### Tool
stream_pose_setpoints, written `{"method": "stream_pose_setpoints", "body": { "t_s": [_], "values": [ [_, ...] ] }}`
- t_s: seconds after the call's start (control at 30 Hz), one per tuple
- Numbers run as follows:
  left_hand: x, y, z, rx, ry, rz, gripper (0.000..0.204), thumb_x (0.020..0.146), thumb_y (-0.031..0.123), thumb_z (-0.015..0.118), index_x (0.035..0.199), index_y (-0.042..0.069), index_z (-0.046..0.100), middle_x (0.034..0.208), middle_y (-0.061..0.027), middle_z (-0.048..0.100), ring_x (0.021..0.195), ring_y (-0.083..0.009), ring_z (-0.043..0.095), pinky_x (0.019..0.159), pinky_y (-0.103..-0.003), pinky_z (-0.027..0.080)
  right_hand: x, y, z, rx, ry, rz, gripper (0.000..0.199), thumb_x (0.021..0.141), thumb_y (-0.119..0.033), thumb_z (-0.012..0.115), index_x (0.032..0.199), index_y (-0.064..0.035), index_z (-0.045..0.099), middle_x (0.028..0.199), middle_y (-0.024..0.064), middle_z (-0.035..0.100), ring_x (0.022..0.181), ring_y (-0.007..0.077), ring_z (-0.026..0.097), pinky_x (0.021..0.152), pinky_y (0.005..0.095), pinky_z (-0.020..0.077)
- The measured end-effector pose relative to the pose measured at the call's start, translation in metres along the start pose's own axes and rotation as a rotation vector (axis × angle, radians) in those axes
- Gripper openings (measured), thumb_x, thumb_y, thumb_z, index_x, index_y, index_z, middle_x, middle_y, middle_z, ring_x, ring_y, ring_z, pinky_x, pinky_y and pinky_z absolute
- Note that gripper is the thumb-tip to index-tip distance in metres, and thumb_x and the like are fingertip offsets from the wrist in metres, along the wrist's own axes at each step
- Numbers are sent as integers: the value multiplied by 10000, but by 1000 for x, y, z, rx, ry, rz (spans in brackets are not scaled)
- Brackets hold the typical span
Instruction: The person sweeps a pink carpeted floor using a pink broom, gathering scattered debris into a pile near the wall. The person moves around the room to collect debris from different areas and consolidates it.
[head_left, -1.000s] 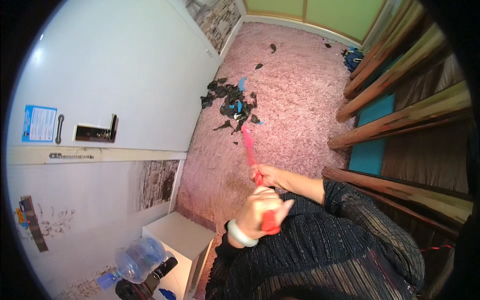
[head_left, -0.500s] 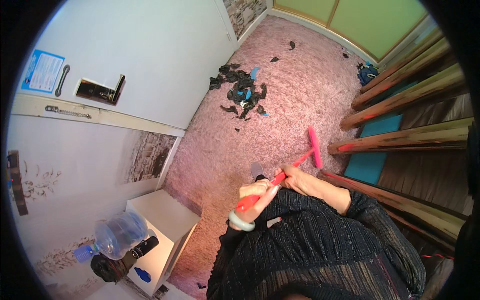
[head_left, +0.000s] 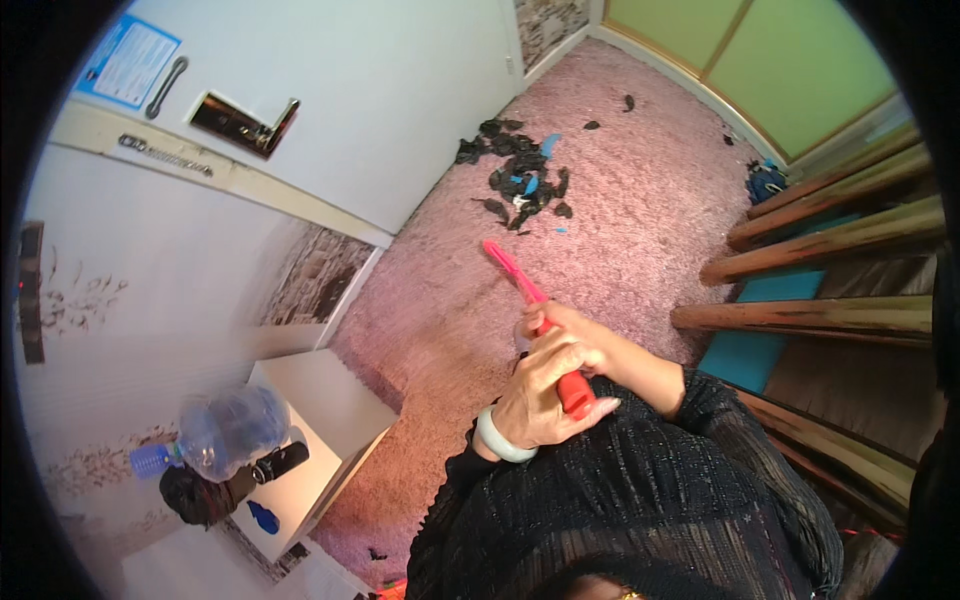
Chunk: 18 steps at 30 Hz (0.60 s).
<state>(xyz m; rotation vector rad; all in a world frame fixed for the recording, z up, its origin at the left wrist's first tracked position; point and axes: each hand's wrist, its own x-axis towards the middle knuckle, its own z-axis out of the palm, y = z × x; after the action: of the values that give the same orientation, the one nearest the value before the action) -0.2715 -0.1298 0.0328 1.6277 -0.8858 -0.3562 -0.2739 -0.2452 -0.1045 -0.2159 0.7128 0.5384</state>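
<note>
Left hand (head_left: 552,385) and right hand (head_left: 555,318) wrapped around a slim red tool (head_left: 577,393) with a bright pink far end

Both hands are curled round the red tool, one just beyond the other. The left hand grips near its top, fingers folded over and thumb sticking out to the side, so the rounded red butt shows beside it. The right hand holds lower down, partly hidden behind the left. From there the tool slants away to the upper left over a shaggy pink carpet (head_left: 650,190); whether its pink tip touches the pile is hard to tell. A smooth pale bracelet (head_left: 500,438) circles the left wrist, and a black, finely striped top (head_left: 640,480) covers the body.

Beyond the tip — near it but apart — crumpled black scraps (head_left: 515,145) lie in a loose heap, mixed with flat bright blue pieces (head_left: 551,145). A few more dark bits are scattered toward the light green panels (head_left: 800,75) at the far wall. On the left stands a white door (head_left: 400,80) with a dark, shiny handle plate (head_left: 240,122).

At lower left, a clear bluish plastic jug (head_left: 235,425) lies on its side by a low white cabinet (head_left: 320,400), next to a black cylinder (head_left: 282,462). Along the right — well apart from the scraps — run thick, weathered brown wooden poles (head_left: 810,315).
</note>
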Motion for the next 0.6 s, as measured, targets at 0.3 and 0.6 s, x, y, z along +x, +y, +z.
{"method": "stream_pose_setpoints", "body": {
  "t_s": [0.3,0.6],
  "values": [
    [-63,-166,-51,38,273,-244,518,733,235,544,1208,32,503,1192,-144,526,1096,-263,495,945,-372,373,39,24,50,121,167,349,133,927,-58,387,796,-40,400,620,31,420,493,114,432,413,224,399],
    [-68,-251,-53,359,299,-250,279,792,227,617,677,9,487,631,-151,501,647,-289,523,587,-397,399,5,18,84,-739,115,104,191,935,-234,503,963,-51,549,715,41,560,592,125,572,524,278,537]
  ]
}}
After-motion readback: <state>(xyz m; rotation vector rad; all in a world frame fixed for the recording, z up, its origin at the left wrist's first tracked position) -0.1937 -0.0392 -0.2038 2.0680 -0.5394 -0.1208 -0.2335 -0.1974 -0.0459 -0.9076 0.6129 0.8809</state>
